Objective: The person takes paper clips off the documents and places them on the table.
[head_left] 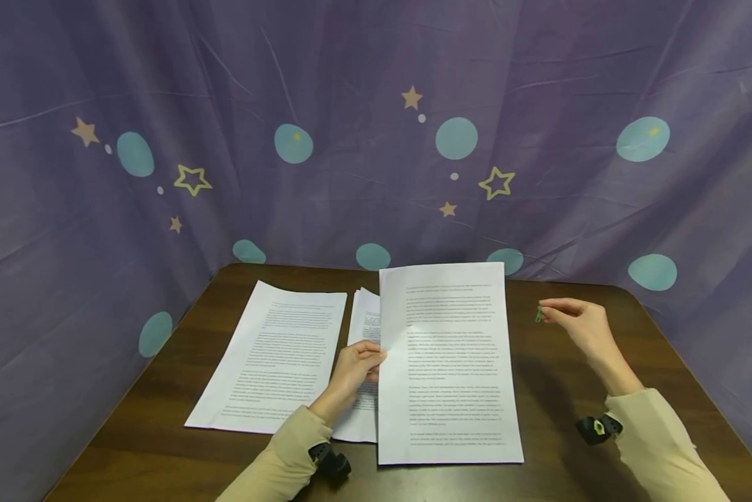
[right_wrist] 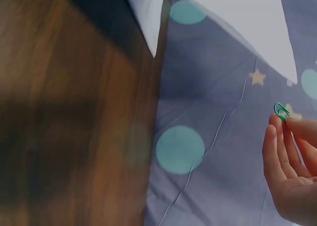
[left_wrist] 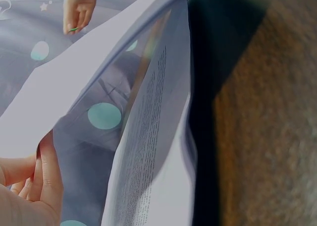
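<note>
My left hand (head_left: 352, 369) pinches the left edge of a printed paper stack (head_left: 445, 369), raised above the table. In the left wrist view the thumb and fingers (left_wrist: 48, 171) grip that stack's edge. Off to the right of the paper, my right hand (head_left: 580, 328) holds a small green paper clip (right_wrist: 281, 111) between thumb and fingertips. The clip's looped end points out past the fingertips, apart from the paper. Partly behind the raised stack lies another printed stack (head_left: 362, 411), its right side hidden.
A further printed stack (head_left: 282, 355) lies at the left on the brown wooden table (head_left: 144, 446). Behind the table hangs a purple curtain (head_left: 351, 84) with stars and teal dots. Dark wrist cameras sit on both sleeves.
</note>
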`<state>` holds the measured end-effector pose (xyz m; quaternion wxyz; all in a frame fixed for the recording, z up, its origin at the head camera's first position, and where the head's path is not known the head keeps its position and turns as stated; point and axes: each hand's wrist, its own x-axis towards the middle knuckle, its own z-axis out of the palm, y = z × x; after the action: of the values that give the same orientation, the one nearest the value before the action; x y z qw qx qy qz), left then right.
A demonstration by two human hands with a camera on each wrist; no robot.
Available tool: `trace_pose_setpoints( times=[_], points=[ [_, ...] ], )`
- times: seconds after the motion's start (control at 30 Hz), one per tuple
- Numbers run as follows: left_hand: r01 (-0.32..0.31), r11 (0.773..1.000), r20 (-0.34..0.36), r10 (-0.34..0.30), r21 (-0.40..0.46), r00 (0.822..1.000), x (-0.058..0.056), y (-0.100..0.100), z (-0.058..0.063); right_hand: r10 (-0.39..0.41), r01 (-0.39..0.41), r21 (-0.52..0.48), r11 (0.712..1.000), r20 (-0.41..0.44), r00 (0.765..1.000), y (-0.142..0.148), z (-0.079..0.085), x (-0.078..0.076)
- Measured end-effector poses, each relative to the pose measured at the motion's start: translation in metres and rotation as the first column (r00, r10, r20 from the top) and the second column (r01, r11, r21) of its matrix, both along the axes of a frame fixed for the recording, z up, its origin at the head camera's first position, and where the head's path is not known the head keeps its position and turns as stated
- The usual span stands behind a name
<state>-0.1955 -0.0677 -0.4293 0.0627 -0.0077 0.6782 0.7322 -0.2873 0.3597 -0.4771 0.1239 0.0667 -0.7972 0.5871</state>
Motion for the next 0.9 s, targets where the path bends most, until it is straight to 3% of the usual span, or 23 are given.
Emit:
trace_pose_setpoints(
  times=[0.17, 0.23, 0.4, 0.57, 0.9],
  points=[
    [0.000, 1.000, 0.008, 0.000, -0.010, 1.000, 0.000, 0.001, 0.000, 0.039, -0.038, -0.029, 0.999, 0.055, 0.998, 0.011, 0.011, 0.025],
    [0.000, 1.000, 0.009, 0.000, -0.022, 1.000, 0.000, 0.001, 0.001, -0.038, 0.032, 0.063, 0.997, 0.081, 0.996, 0.019, 0.004, 0.029],
    [0.006, 0.999, 0.006, -0.006, -0.033, 1.000, 0.000, 0.001, 0.001, -0.108, 0.082, 0.178, 0.981, 0.140, 0.984, 0.008, 0.033, 0.066],
    [0.007, 1.000, 0.005, -0.007, -0.030, 1.000, 0.000, 0.002, 0.001, -0.120, 0.083, 0.238, 0.968, 0.148, 0.982, -0.004, 0.068, 0.099],
    [0.007, 0.999, 0.001, -0.006, -0.038, 1.000, 0.000, 0.002, 0.001, -0.155, 0.087, 0.329, 0.940, 0.189, 0.970, 0.023, 0.063, 0.115]
  ],
)
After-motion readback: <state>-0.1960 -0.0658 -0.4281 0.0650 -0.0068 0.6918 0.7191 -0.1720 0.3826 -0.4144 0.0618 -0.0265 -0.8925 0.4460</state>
